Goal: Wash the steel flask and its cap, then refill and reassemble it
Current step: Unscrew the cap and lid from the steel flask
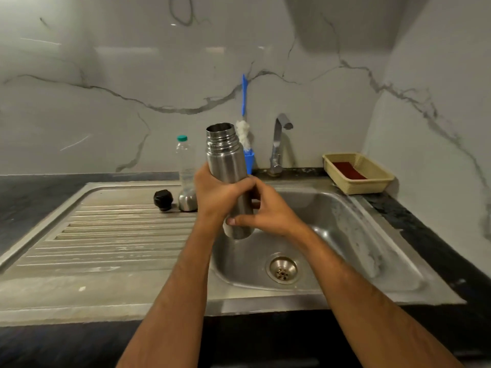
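The steel sink (345, 208) sits in the dark bench (32, 197). Above the sink bowl, both hands hold the open steel flask (225, 166) nearly upright. The left hand (218, 195) wraps its middle, and the right hand (268, 211) grips lower down. Behind the flask stands a clear bottle (184, 160) and a blue bottle brush (245, 128). The black cap (163, 199) rests on the sink's ribbed side, left of the flask.
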